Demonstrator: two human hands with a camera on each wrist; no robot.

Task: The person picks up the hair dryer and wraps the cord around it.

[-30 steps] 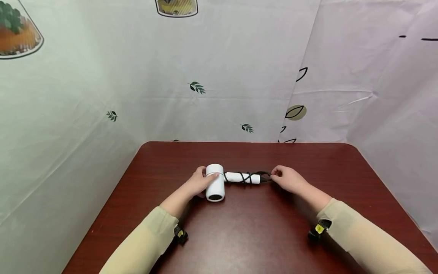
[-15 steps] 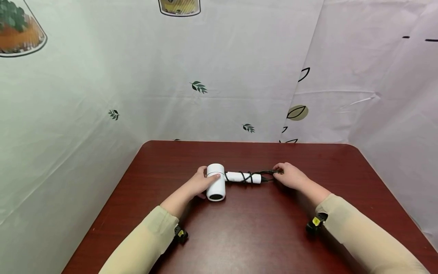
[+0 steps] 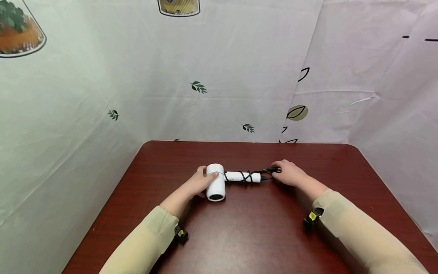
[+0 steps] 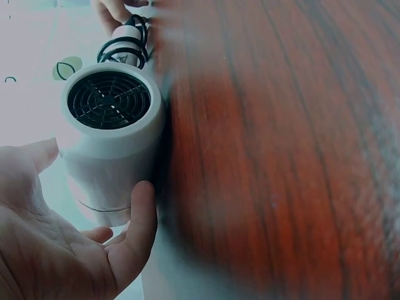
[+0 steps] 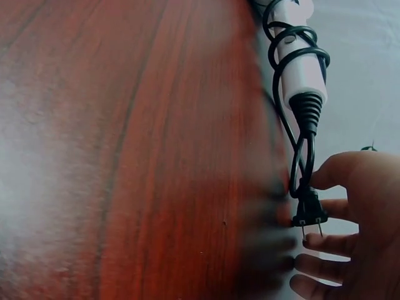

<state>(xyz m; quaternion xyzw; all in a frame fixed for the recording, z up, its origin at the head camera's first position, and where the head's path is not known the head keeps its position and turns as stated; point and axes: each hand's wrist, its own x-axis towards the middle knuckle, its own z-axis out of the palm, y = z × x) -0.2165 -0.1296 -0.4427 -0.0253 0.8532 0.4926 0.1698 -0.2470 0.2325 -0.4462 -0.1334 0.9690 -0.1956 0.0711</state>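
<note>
A white hair dryer (image 3: pixel 215 186) lies on the table, its dark grille (image 4: pixel 109 100) facing the near side. My left hand (image 3: pixel 198 182) holds its barrel, thumb across the top and fingers round the far side. Black cord (image 5: pixel 302 53) is wound several times around the white handle (image 3: pixel 234 176), which points right. At the cord's end, my right hand (image 3: pixel 290 173) pinches the black two-pin plug (image 5: pixel 309 209) between thumb and index finger. The other fingers spread beneath the bare prongs in the right wrist view.
The dark red wooden table (image 3: pixel 246 228) has rounded far corners. A pale fabric wall (image 3: pixel 219 57) printed with leaves stands right behind it and along both sides. A small black device with a yellow patch (image 3: pixel 312 215) sits on each wrist.
My right hand has shifted along the cord end and turned slightly, and the plug now shows between its fingers. The left hand and the hair dryer stay in place.
</note>
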